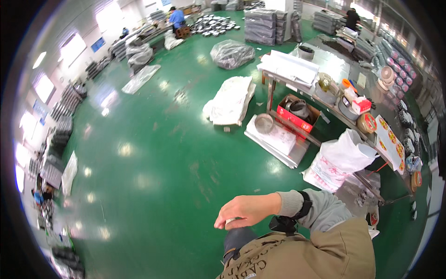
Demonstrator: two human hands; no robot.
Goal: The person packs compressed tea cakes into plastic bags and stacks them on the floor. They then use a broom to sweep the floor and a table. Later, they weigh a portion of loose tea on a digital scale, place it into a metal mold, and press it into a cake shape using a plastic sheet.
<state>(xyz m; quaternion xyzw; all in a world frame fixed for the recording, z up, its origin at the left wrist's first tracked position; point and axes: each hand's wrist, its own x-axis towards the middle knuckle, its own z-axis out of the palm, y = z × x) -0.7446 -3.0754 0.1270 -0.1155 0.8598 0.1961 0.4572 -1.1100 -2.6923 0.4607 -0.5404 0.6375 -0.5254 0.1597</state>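
Observation:
My right hand reaches in from the right above the green floor, its fingers bent and its thumb beside them. A small pale patch shows between thumb and fingers; whether it is a held thing I cannot tell. Around that wrist are a grey cuff and a black strap, with a small black device below. A dark trouser leg shows under the hand. My left hand is out of view. To the right, a white woven sack with red writing leans by a metal table.
The metal table bears tape rolls, a small fan and sticker sheets. A red carton and flat white packs lie near its legs. Further off are a white sack, wrapped stacks and several people.

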